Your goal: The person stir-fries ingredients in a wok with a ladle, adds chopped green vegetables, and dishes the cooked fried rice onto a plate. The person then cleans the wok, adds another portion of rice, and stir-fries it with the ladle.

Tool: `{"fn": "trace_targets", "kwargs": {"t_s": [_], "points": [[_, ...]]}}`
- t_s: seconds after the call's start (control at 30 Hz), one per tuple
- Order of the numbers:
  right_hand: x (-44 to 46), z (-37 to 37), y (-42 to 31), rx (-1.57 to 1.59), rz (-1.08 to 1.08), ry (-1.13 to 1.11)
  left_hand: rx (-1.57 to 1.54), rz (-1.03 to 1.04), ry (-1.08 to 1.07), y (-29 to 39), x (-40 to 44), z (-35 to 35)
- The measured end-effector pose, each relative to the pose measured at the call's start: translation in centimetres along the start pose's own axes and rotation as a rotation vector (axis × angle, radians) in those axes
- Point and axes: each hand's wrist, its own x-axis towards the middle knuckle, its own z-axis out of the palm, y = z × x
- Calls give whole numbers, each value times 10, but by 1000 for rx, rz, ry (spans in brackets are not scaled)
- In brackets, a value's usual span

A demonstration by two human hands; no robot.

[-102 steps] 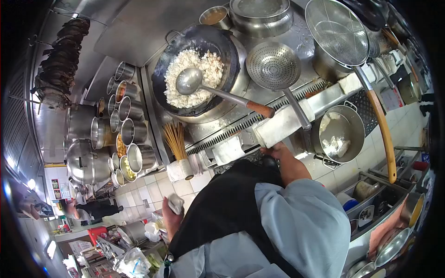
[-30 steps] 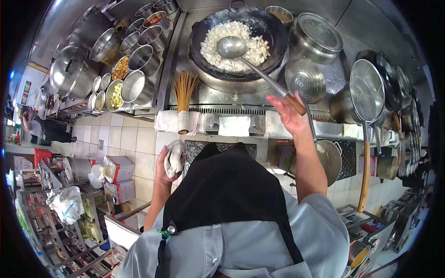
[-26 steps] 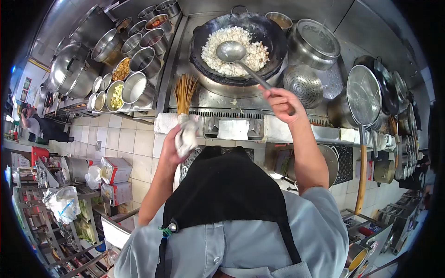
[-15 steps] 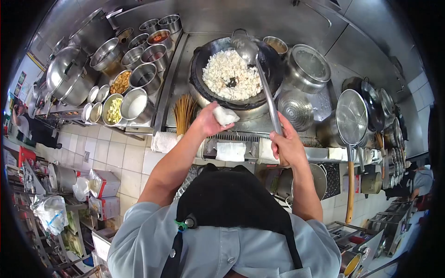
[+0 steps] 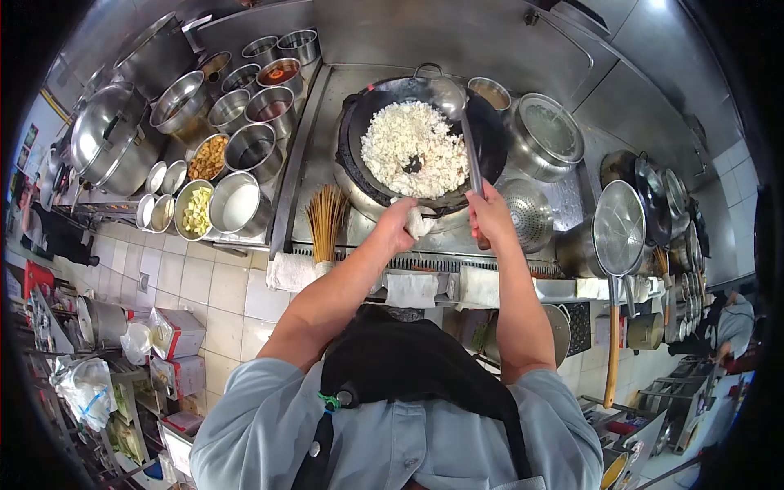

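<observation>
My left hand is closed on a folded white cloth, pressed at the near rim of a black wok. Whether a wok handle lies under the cloth is hidden. Clumped white grains that look like rice fill much of the wok, with a dark spot near their middle. In my right hand is the handle of a long metal ladle. Its bowl rests at the far right inside the wok, beyond the grains.
Metal pots of ingredients crowd the left counter. A bamboo brush stands left of the wok. On the right are a perforated strainer, a lidded pot and a long-handled mesh skimmer. Folded cloths hang along the front edge.
My left hand has brought the cloth forward from in front of the wok to its near rim and closed. My right hand has shifted forward with the ladle.
</observation>
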Motion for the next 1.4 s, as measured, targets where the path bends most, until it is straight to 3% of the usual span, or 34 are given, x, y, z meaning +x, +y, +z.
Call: {"fn": "trace_targets", "kwargs": {"t_s": [0.1, 0.13, 0.23, 0.4, 0.5, 0.6, 0.7, 0.8, 0.87, 0.93, 1.07, 1.23, 1.27, 1.4], "points": [[36, 5, 6, -313, -87, 65, -55, -75, 102, 6, -11, 12], [55, 6, 15, -220, -1, -21, -51, -69, 100, 5, -1, 6], [32, 8, 14, -482, -68, -187, -48, -53, 88, 3, 22, -14], [-79, -37, 88, -919, -480, 24, -4, -44, 159, 7, 2, 1], [-87, -38, 39, -1024, -230, -49, 39, -95, 162, 4, 22, -10], [-25, -16, 20, -1071, -249, 1, 119, 3, 144, -4, 44, -18], [7, -4, 17, -1063, -283, 33, 226, 79, 184, -7, 41, -29], [-52, -23, 32, -1001, -203, -101, 112, 151, 61, -11, 1, -20], [-130, -34, 17, -846, 24, -237, 130, 141, 111, -19, -41, -7], [-165, -55, 58, -316, 223, -306, 96, 136, 138, -42, -70, -20], [-197, -66, 81, -4, 176, -280, 238, 230, 194, -96, -116, -55], [-169, -33, 72, 7, 21, -166, 399, 322, 104, -132, -169, -79], [-158, -24, 75, -4, 53, -175, 301, 211, 148, -129, -171, -79], [-169, 2, 81, -176, 132, -257, 372, 307, 134, -126, -164, -91]]}}
